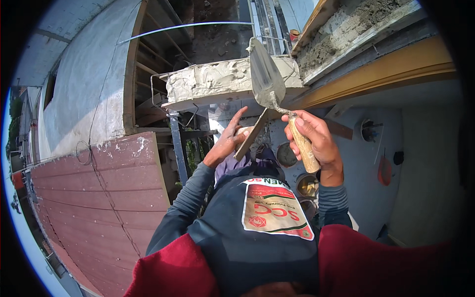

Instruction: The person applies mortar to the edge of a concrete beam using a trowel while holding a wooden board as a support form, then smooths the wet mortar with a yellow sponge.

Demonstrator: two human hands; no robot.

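Note:
My right hand (319, 138) grips the wooden handle (304, 148) of a pointed trowel, its grey blade (267, 76) angled upward and smeared with mortar. My left hand (227, 143) holds a narrow wooden board (251, 136) at a pale piece partly hidden by the fingers, with the index finger extended upward. The board slants just left of the trowel's handle. Beyond both hands, a horizontal ledge (208, 79) carries a thick, uneven layer of pale wet mortar, with bent wire clamps (156, 89) at its left side.
A maroon plank wall (99, 188) and grey plaster wall (84, 74) stand left. A yellow beam (386, 74) runs upper right beside a rough masonry edge (356, 34). Metal posts (175, 143) stand left of me. Far below lie buckets (287, 153), a red object (384, 171) and a floor.

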